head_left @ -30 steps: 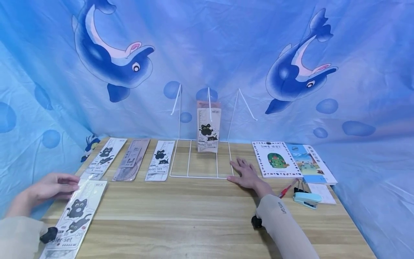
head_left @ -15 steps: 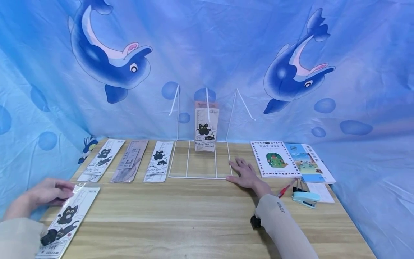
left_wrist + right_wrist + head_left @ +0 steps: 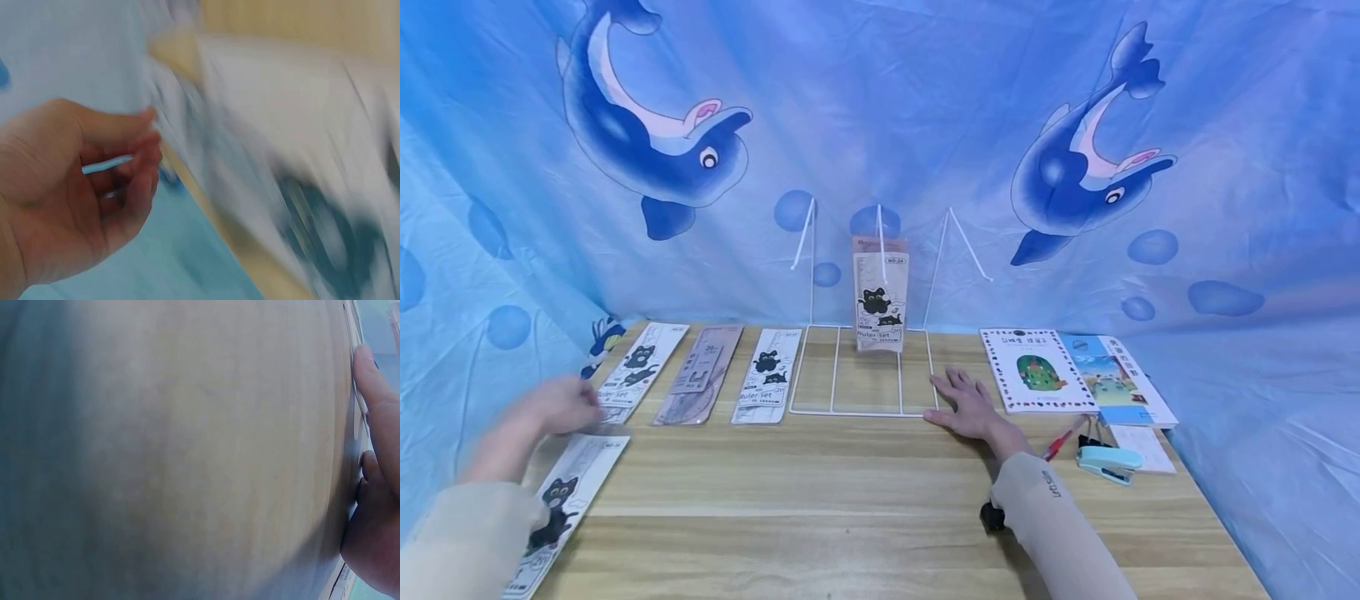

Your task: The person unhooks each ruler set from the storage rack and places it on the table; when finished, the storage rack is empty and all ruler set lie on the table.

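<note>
Clocking from the middle of the surface (image 3: pixel 850 500), head view. Hanging left hand (image 3: pixel 561 406) between 9 and 10 o'clock, just by the near end of the outermost ruler pack (image 3: pixel 643 367); blurring too much there for telling contact. Reading left grip as released: bending fingers loosely, holding nothing visible in left wrist view. Resting right hand (image 3: pixel 966 408) at 2, spreading fingers straight, grasping nothing, apparently touching the base of the white wire rack (image 3: pixel 865 414) at 12.

Seeing near ruler pack (image 3: pixel 567 508) at 9, lying partly hidden by the left sleeve (image 3: pixel 482 529). Also lying flat: pink ruler pack (image 3: pixel 700 375) at 10, inner cat pack (image 3: pixel 767 375) at 11. Hanging at 12: hung cat pack (image 3: pixel 880 300), with something pinkish behind.

Risks as judged:
- Risking a shove of near ruler pack off the left edge: lying close to it, right under the forearm.
- Risking snagging two packs together, lying nearly end to end.
- Risking rack tipping or skidding if lifting right hand: carrying weight out front.
- Risking slipping in a hasty pinch: likely slick plastic.
</note>
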